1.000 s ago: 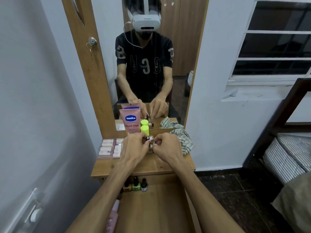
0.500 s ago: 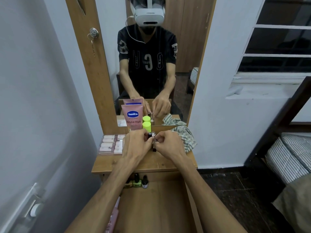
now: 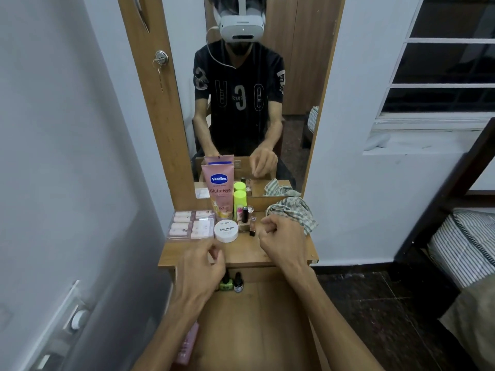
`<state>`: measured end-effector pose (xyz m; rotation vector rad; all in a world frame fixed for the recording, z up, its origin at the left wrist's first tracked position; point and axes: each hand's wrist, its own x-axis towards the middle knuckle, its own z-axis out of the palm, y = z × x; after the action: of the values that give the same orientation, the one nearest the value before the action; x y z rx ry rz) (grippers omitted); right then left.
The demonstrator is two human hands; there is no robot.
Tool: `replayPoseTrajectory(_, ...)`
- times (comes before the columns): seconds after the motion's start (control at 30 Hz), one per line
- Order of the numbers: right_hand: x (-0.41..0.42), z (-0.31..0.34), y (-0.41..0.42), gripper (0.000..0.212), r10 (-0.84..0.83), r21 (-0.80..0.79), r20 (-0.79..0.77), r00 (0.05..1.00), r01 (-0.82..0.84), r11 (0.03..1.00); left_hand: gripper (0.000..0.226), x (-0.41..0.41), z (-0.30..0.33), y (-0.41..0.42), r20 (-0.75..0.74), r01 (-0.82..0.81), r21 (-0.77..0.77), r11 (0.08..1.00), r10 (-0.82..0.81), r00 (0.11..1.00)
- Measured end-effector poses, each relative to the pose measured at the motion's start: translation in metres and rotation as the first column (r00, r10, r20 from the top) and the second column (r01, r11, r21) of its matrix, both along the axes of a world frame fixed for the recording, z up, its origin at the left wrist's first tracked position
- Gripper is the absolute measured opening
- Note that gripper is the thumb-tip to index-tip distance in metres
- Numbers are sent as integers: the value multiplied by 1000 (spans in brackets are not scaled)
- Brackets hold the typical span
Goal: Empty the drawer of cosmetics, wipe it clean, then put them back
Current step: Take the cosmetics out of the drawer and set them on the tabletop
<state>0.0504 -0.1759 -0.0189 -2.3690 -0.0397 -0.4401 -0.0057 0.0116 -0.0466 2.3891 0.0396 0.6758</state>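
The wooden drawer (image 3: 257, 325) stands pulled out under the tabletop. At its back are a green nail polish bottle (image 3: 224, 284) and a small black bottle (image 3: 238, 283), and a pink item (image 3: 187, 344) lies at its left side. On the tabletop stand a pink Vaseline tube (image 3: 219, 188), a neon green bottle (image 3: 239, 202), a white nail polish jar (image 3: 226, 230) and small bottles (image 3: 247, 219). My left hand (image 3: 203, 266) hovers over the table's front edge, loosely curled and holding nothing. My right hand (image 3: 281, 236) hangs beside the small bottles, fingers curled, nothing in it.
A clear box of press-on nails (image 3: 190, 224) lies at the tabletop's left. A checked cloth (image 3: 293, 212) is bunched at the back right. A mirror (image 3: 257, 89) rises behind the table. There is a wall on the left and a bed (image 3: 466, 245) on the right.
Both hands let go of the small bottles they held together on the tabletop. My left hand drew back toward the drawer, and my right hand shifted slightly right.
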Motion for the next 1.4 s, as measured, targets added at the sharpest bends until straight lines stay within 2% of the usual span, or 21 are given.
replayPoseTrajectory(0.17, -45, -15, 14, 6, -14, 81, 23, 1000, 13, 997, 16, -30, -31, 15, -168, -79, 7, 997, 79, 983)
replayPoseTrajectory(0.27, -66, -35, 27, 4, 75, 60, -125, 989, -68, 996, 16, -37, -45, 19, -224, -103, 73, 992, 117, 968)
replayPoseTrajectory(0.33, -73, -48, 36, 15, 137, 28, -224, 965, -134, 991, 23, -40, -50, 21, -250, -126, 113, 986, 151, 957)
replayPoseTrajectory(0.4, -75, -59, 44, 27, 160, -17, -257, 953, -170, 985, 29, -41, -53, 21, -243, -138, 120, 983, 164, 956)
replayPoseTrajectory(0.53, -70, -70, 56, 29, 148, -81, -274, 950, -176, 981, 31, -34, -56, 21, -217, -127, 146, 981, 157, 964)
replayPoseTrajectory(0.67, -66, -79, 63, 31, 127, -108, -241, 962, -156, 982, 16, -25, -60, 21, -216, -107, 200, 974, 150, 965)
replayPoseTrajectory(0.87, -60, -86, 71, 27, 111, -118, -214, 970, -139, 983, 9, -17, -70, 22, -205, -117, 191, 975, 156, 966)
replayPoseTrajectory(1.17, -62, -83, 67, 24, 100, -76, -208, 973, -118, 990, 13, -22, -63, 20, -215, -119, 107, 987, 140, 966)
replayPoseTrajectory(1.4, -83, -63, 39, 15, 115, -34, -125, 985, -120, 992, 16, -42, -34, 21, -176, -76, 52, 996, 84, 981)
